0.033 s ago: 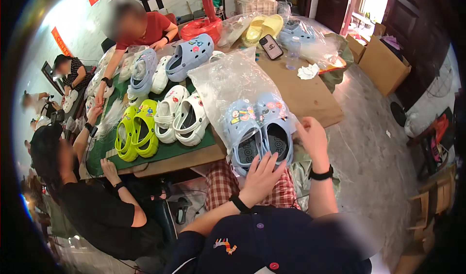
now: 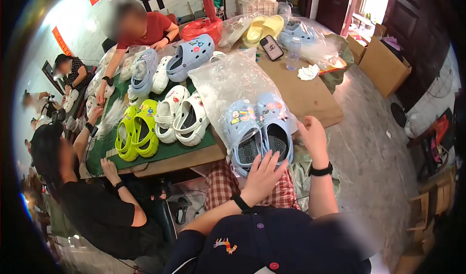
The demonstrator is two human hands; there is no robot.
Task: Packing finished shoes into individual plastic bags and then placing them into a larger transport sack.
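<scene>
A pair of light blue clogs with colourful charms lies partly inside a clear plastic bag at the table's near edge. Their toes are under the plastic, while the dark insoles and heels stick out toward me. My left hand rests against the heel ends, fingers spread and stretched out. On the right side of the pair, my right hand has bent fingers pinched at the bag's edge. Just left of the bag are white clogs and lime green clogs.
More blue clogs stand behind. Farther right lie yellow slippers, a phone, a clear bottle and crumpled paper. One co-worker sits at my left, another in red across the table. A cardboard box stands right.
</scene>
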